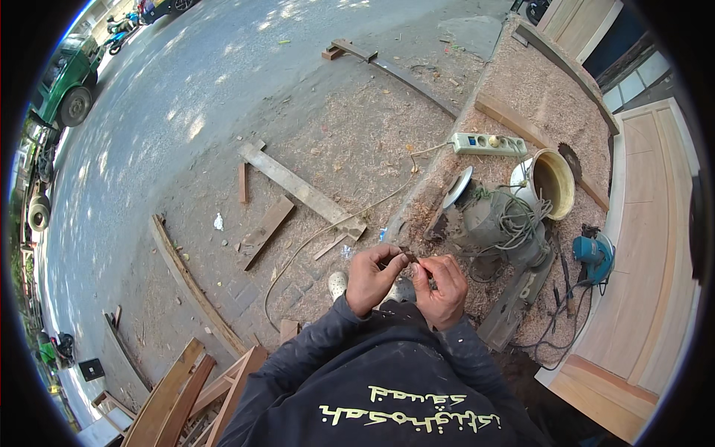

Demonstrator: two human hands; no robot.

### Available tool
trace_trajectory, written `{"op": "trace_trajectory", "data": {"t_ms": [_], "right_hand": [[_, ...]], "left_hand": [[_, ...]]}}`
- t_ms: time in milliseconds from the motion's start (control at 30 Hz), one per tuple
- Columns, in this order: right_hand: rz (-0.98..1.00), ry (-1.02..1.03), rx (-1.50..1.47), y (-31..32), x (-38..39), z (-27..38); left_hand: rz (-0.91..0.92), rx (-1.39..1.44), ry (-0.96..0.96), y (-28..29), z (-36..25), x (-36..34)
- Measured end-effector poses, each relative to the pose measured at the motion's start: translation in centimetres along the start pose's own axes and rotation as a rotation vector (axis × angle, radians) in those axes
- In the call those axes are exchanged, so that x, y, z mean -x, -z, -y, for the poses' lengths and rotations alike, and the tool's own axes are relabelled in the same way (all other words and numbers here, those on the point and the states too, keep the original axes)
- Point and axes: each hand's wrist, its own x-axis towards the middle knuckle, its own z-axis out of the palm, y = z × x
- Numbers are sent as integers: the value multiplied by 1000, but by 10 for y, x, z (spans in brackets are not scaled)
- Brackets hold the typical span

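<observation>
Shirt, dark piece between hands

Outdoor roadside work area, lit by daylight. Grey road, left and upper left: dappled with sun and shade. Green vehicle and blue motorcycle, upper left: seen along the road's far edge. Bare ground, centre: strewn with wood shavings, heaped thickest toward upper right. Panelled wooden door, right edge. Wooden boards, lower left: piled together.
</observation>
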Motion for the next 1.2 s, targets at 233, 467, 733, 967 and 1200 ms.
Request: {"op": "trace_trajectory", "data": {"t_ms": [233, 467, 733, 967, 1200], "right_hand": [[23, -167, -58, 5, 4, -1], [54, -874, -895, 34, 61, -29], [-486, -976, -543, 163, 154, -93], [-496, -901, -114, 242, 173, -228], [-352, -858, -60, 242, 183, -270]], "left_hand": [[11, 81, 32, -5, -6, 0], [44, 101, 155, 8, 1, -2], [29, 116, 266, 36, 50, 9], [76, -19, 276, -2, 40, -7], [-3, -78, 308, -10, 53, 5]]}}
